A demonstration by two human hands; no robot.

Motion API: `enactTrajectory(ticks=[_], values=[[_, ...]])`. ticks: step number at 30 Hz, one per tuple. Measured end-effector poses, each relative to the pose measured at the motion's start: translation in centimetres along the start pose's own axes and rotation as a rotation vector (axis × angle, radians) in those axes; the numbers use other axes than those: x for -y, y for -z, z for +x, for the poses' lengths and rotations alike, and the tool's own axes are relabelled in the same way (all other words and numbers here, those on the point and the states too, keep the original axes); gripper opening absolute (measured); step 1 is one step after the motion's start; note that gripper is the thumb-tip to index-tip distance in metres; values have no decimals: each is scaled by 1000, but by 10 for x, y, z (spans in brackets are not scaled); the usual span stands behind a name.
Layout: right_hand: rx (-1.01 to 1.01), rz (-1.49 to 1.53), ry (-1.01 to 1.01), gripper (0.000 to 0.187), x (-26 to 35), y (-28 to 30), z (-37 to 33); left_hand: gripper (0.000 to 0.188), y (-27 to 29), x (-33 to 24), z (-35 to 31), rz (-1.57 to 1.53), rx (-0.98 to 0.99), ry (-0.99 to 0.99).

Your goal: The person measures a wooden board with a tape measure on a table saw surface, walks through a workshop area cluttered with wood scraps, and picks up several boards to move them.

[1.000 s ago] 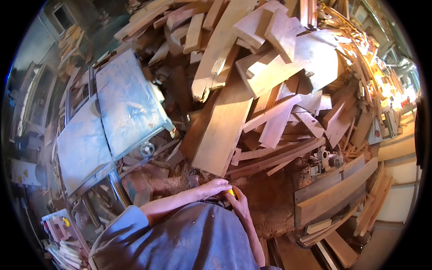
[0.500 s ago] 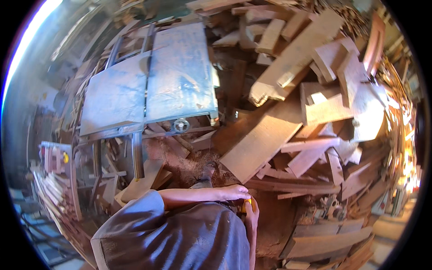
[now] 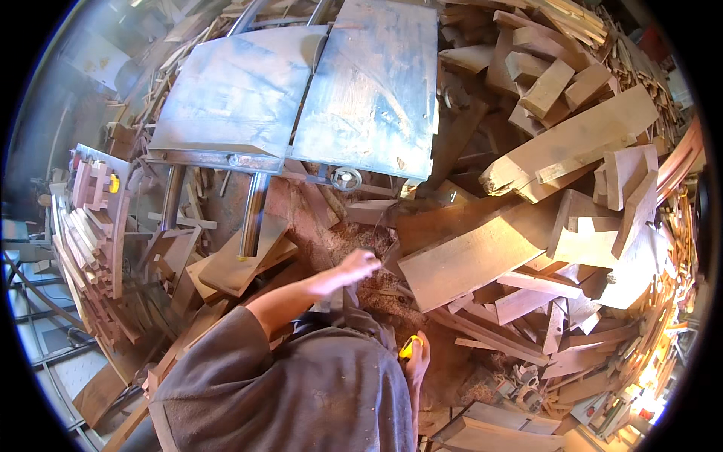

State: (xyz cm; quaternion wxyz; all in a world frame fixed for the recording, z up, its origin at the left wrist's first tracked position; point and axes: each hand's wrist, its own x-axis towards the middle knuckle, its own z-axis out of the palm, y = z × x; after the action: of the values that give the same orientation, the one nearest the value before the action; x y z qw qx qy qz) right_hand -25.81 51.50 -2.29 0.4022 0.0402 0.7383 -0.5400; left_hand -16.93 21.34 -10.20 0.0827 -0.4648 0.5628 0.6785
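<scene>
My left hand (image 3: 357, 267) is stretched out in front of my body, above the sawdust-covered floor. Its fingers look curled together, a little blurred, and whatever may be in them is hidden. Low beside my right hip, my right hand (image 3: 418, 361) is closed around a small yellow tape measure (image 3: 409, 347), whose face shows between thumb and fingers. A wide plank (image 3: 474, 260) slants up to the right, just beyond both hands. Ahead on the left is a saw table (image 3: 365, 98) with a pale metal top and a round handwheel (image 3: 346, 178) under its front edge.
Heaped offcuts and thick boards (image 3: 572, 143) fill the right side. Steel rails (image 3: 254, 215) stick out from the saw table toward me, over loose boards (image 3: 245, 264). Stacked strips (image 3: 86, 241) stand at the left. A small machine (image 3: 525, 384) sits among scraps at lower right.
My left hand has moved away from the right one, forward and to the left. The right hand keeps the tape measure, now lower. The whole view has shifted, bringing the saw table higher.
</scene>
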Motion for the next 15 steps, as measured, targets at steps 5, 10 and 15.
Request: enactTrajectory(ticks=[5,10,15], values=[[-61,-526,151,42,-46,3,-5,35,49,-14,70,223,-192,-104],[-100,-334,-334,52,-32,-29,-18,38,40,-36,136,136,-176,31],[-160,-335,-241,48,-72,-41,-21,30,30,-9,216,-736,-40,235]])
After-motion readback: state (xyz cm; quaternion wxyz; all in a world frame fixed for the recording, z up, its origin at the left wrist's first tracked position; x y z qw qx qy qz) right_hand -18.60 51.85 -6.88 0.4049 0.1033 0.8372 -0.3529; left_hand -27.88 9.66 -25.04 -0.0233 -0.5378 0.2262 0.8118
